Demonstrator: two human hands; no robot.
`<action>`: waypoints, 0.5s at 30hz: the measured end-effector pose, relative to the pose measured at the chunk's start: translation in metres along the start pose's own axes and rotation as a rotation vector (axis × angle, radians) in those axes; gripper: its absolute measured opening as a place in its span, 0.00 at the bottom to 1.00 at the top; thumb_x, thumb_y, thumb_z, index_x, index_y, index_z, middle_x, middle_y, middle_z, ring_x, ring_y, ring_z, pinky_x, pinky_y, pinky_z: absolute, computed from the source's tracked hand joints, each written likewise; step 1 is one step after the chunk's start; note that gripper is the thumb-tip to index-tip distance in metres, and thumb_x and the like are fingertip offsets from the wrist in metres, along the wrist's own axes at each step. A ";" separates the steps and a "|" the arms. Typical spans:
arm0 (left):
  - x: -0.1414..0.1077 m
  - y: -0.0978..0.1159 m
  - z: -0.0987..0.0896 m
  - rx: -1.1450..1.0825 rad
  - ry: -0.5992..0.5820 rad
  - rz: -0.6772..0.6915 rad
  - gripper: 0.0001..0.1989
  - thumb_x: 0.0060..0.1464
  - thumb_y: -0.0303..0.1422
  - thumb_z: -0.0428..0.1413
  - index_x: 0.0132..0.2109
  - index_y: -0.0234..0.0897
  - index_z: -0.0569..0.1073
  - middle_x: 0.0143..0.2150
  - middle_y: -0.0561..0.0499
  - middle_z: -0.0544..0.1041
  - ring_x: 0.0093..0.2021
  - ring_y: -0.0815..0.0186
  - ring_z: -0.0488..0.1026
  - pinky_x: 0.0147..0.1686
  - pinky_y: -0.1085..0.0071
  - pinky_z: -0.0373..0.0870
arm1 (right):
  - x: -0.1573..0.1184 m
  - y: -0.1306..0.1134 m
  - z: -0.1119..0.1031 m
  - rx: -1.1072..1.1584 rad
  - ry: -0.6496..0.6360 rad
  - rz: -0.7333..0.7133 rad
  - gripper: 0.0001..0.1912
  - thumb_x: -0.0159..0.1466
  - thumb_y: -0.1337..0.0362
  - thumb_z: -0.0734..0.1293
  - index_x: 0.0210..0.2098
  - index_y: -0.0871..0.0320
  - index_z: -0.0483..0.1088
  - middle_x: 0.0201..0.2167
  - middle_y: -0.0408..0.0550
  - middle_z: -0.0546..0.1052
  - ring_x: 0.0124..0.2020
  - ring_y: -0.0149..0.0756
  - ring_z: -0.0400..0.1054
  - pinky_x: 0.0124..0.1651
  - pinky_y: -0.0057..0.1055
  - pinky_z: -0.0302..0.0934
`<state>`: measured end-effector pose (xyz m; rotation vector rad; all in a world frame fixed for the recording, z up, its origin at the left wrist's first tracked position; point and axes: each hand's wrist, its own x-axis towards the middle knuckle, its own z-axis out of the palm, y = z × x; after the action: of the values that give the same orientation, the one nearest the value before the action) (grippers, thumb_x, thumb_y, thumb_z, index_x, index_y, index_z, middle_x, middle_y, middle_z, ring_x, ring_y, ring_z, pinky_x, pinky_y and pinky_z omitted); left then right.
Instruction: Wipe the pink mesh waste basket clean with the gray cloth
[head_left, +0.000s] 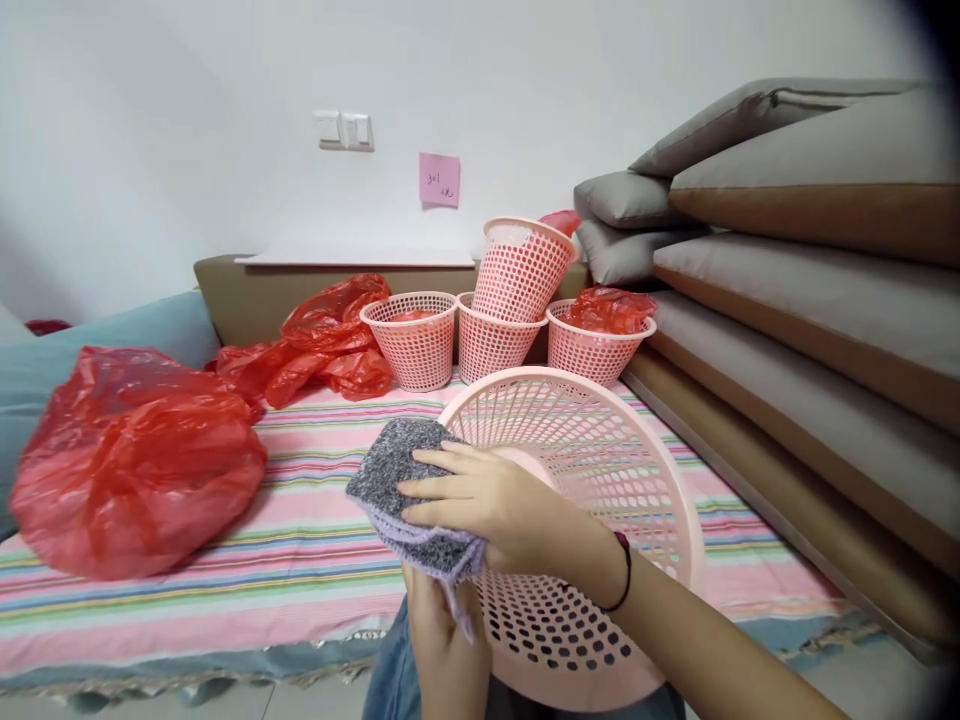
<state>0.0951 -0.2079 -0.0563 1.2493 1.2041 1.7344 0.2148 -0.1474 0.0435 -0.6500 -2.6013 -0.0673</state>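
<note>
A folded grey cleaning cloth with a light purple edge is between my two hands, its layers stacked and a loop hanging down. My right hand lies over its top with the fingers stretched along the cloth; its thumb is hidden. Underneath, my left hand holds the cloth from below, and its fingers are mostly covered. Just behind and right of my hands, a large pink plastic basket leans with its mouth toward me, over my lap. My right forearm crosses in front of the basket's opening.
Smaller pink baskets stand along the back, one tilted basket stacked in another. Red plastic bags lie at left. Grey and brown cushions are piled at right. A striped cloth covers the seat.
</note>
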 end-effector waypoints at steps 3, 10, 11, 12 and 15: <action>-0.002 -0.001 0.001 0.000 -0.003 -0.033 0.20 0.56 0.34 0.54 0.56 0.40 0.71 0.63 0.44 0.68 0.69 0.53 0.57 0.67 0.61 0.52 | 0.003 0.001 0.001 -0.001 -0.009 -0.029 0.22 0.60 0.73 0.66 0.54 0.59 0.72 0.61 0.46 0.72 0.69 0.44 0.53 0.71 0.45 0.45; -0.005 -0.009 0.003 0.007 0.023 0.006 0.16 0.61 0.37 0.52 0.53 0.40 0.73 0.57 0.43 0.72 0.62 0.54 0.66 0.61 0.62 0.61 | -0.004 0.008 0.005 0.082 0.035 -0.043 0.20 0.61 0.73 0.65 0.52 0.57 0.72 0.60 0.47 0.73 0.69 0.42 0.53 0.70 0.45 0.48; -0.005 -0.009 0.002 0.012 0.017 0.007 0.15 0.61 0.37 0.52 0.52 0.40 0.74 0.55 0.43 0.73 0.61 0.55 0.67 0.60 0.63 0.62 | -0.006 0.007 0.005 0.101 0.051 -0.044 0.18 0.62 0.72 0.65 0.52 0.57 0.72 0.59 0.47 0.74 0.69 0.41 0.53 0.70 0.44 0.49; -0.005 -0.008 0.001 0.017 0.009 0.009 0.14 0.60 0.37 0.52 0.51 0.40 0.74 0.53 0.43 0.73 0.59 0.55 0.68 0.60 0.63 0.62 | -0.007 0.007 0.006 0.113 0.066 -0.041 0.17 0.63 0.71 0.64 0.51 0.57 0.73 0.59 0.47 0.74 0.69 0.40 0.54 0.70 0.44 0.49; -0.003 -0.004 -0.001 0.030 -0.021 0.031 0.09 0.58 0.34 0.52 0.44 0.40 0.75 0.46 0.46 0.73 0.55 0.57 0.69 0.59 0.64 0.61 | -0.009 0.006 0.006 0.092 0.096 -0.009 0.16 0.66 0.70 0.63 0.51 0.57 0.74 0.59 0.47 0.74 0.69 0.41 0.54 0.70 0.46 0.49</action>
<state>0.0949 -0.2094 -0.0608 1.3066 1.2085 1.7268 0.2221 -0.1449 0.0339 -0.5872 -2.4990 0.0185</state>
